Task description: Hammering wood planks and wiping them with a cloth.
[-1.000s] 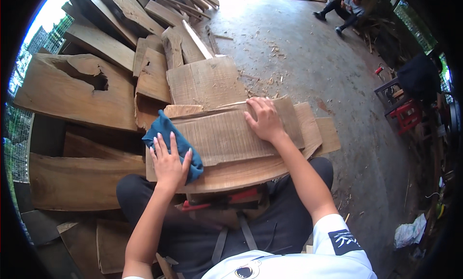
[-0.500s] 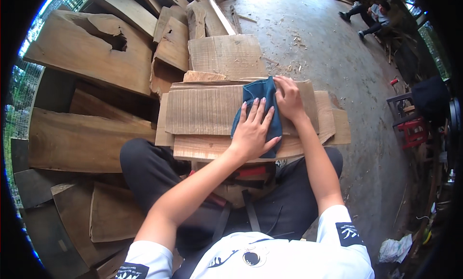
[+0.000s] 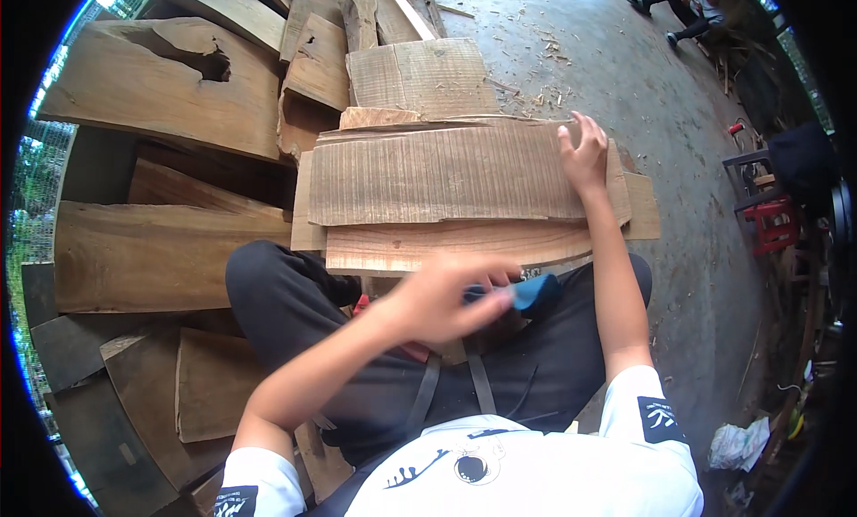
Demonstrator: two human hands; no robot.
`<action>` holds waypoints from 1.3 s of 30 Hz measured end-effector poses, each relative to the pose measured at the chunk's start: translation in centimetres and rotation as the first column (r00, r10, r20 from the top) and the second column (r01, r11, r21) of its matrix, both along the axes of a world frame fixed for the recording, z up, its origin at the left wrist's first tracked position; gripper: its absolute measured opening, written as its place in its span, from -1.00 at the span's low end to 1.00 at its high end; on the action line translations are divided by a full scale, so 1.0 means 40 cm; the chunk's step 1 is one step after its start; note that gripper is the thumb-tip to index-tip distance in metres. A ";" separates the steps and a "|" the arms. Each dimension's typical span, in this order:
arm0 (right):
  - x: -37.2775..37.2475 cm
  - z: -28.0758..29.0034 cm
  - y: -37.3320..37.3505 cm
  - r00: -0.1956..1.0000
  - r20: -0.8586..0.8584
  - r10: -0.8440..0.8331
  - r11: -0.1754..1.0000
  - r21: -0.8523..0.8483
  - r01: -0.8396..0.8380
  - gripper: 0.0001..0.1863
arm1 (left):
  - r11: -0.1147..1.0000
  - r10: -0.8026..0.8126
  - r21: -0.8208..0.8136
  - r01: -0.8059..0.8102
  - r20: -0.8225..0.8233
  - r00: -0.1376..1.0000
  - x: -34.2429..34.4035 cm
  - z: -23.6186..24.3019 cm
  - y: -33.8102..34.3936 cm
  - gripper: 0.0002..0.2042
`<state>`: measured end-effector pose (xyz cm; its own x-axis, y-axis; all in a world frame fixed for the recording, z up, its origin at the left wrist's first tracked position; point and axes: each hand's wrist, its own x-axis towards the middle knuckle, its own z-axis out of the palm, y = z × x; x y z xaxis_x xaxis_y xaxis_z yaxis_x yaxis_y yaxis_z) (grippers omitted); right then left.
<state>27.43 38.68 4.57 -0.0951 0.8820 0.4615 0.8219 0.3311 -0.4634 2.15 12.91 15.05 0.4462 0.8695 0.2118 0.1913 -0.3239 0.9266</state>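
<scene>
A rough-sawn wooden board [image 3: 428, 178] with ridged saw marks lies across the top of a short stack in front of my knees. Below its near edge shows a paler, smoother board [image 3: 446, 245]. My left hand [image 3: 442, 294], blurred by motion, is closed around a blue cloth [image 3: 537, 294] in front of the stack's near edge, above my lap. Part of the cloth hangs out past the fingers. At the right end of the top board rests my right hand [image 3: 586, 155], fingers apart near the far corner and holding nothing.
Many wooden slabs lean and lie to the left, one large slab [image 3: 161, 88] with a hole. Wood chips [image 3: 553, 70] litter the concrete floor beyond the stack. A red plastic stool [image 3: 772, 227] stands at the right, and a person [image 3: 687, 12] sits at the far right.
My left hand has pulled the blue cloth off the top board, toward me. My right hand has slid right and away, to the board's end.
</scene>
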 end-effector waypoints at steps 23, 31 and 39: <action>0.042 0.042 0.041 0.838 -0.505 -0.206 0.972 -0.202 0.117 -0.39 | 0.362 0.923 -0.033 -0.932 -0.131 0.363 -0.404 -0.082 0.229 -0.29; 0.032 0.199 -0.020 0.542 -0.818 0.190 0.964 0.261 0.056 -0.53 | 0.429 0.768 -0.314 -0.847 0.620 0.160 -0.445 -0.013 0.241 -0.48; 0.078 0.158 -0.080 -0.010 -1.000 0.003 0.974 0.006 -0.225 -0.32 | 0.332 0.899 -0.282 -0.900 0.384 0.212 -0.427 -0.024 0.160 -0.44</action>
